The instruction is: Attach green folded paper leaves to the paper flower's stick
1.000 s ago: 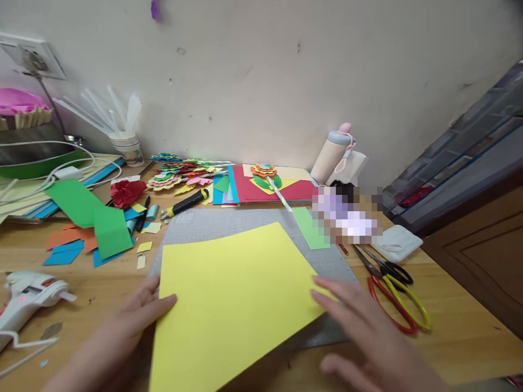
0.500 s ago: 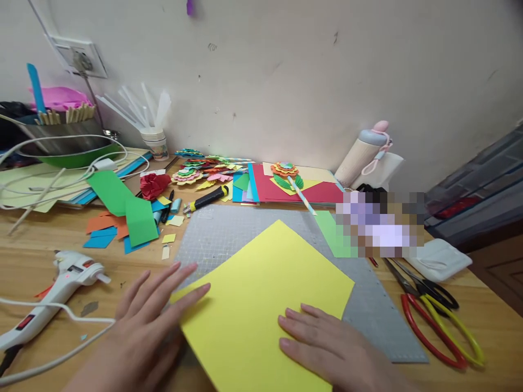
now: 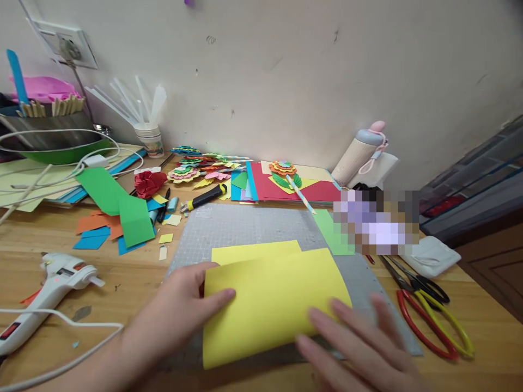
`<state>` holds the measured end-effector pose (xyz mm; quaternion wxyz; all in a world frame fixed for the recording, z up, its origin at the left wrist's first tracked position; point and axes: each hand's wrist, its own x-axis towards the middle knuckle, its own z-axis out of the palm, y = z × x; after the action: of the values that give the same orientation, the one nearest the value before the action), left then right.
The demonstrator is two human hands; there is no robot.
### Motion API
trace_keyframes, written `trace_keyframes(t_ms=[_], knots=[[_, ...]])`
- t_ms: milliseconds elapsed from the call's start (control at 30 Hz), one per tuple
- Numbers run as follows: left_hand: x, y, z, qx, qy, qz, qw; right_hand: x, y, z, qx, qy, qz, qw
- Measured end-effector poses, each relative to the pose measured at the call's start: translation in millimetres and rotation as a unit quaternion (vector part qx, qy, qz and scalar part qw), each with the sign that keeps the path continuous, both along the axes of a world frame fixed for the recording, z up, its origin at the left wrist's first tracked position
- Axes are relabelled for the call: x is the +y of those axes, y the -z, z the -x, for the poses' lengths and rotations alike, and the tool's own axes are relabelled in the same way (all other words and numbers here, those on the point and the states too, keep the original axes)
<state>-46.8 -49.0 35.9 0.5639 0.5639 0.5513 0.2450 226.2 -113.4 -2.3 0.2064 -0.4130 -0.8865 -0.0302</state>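
A yellow paper sheet lies folded over on the grey cutting mat, its upper flap covering most of the lower layer. My left hand holds the sheet's left edge, thumb on top and fingers underneath. At the sheet's lower right corner, my right hand rests flat with its fingers stretched out, touching the paper and the mat.
Red and yellow scissors lie right of the mat. A white glue gun with its cord is at the left. Paper scraps, a utility knife, paper flowers, a bottle and coloured sheets fill the back.
The flat yellow sheet has been folded over toward me. My left hand moved onto its left edge and gripped it; my right hand slid to the lower right corner.
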Motion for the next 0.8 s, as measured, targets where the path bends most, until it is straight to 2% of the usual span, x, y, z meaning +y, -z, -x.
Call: trace_keyframes(t_ms=[33, 67, 167, 233, 300, 367, 433, 533, 700, 800], knots=[[6.9, 1.2, -3.0, -0.002, 0.007, 0.002, 1.0, 5.8, -3.6, 10.9, -0.048, -0.072, -0.021, 0.996], [13.1, 3.3, -4.1, 0.01, 0.018, -0.005, 1.0, 11.9, -6.3, 21.7, -0.083, -0.1, -0.024, 0.991], [28.2, 12.4, 1.6, 0.14, 0.028, -0.103, 0.984, 28.5, -7.5, 47.5, -0.131, -0.073, 0.045, 0.988], [36.5, 19.5, 9.4, 0.24, 0.006, -0.201, 0.95, 36.1, -4.6, 55.3, -0.139, -0.069, 0.094, 0.983], [43.7, 26.8, 17.0, 0.29, 0.011, -0.274, 0.917, 41.3, -1.9, 56.9, -0.139, -0.074, 0.132, 0.979], [49.4, 33.3, 22.3, 0.306, 0.045, -0.304, 0.901, 45.4, -1.4, 55.9, -0.138, -0.082, 0.162, 0.974], [52.6, 37.7, 24.5, 0.31, 0.072, -0.305, 0.898, 49.5, -3.3, 54.1, -0.142, -0.092, 0.185, 0.968], [51.4, 39.0, 22.3, 0.306, 0.077, -0.286, 0.905, 56.9, -9.7, 46.9, -0.156, -0.112, 0.197, 0.961], [37.4, 36.9, 15.1, 0.275, 0.111, -0.242, 0.924, 68.5, -22.3, 14.1, -0.18, -0.147, 0.201, 0.952], [30.3, 38.1, 12.8, 0.249, 0.151, -0.226, 0.93, 70.2, -24.3, -1.7, -0.16, -0.11, 0.187, 0.963]])
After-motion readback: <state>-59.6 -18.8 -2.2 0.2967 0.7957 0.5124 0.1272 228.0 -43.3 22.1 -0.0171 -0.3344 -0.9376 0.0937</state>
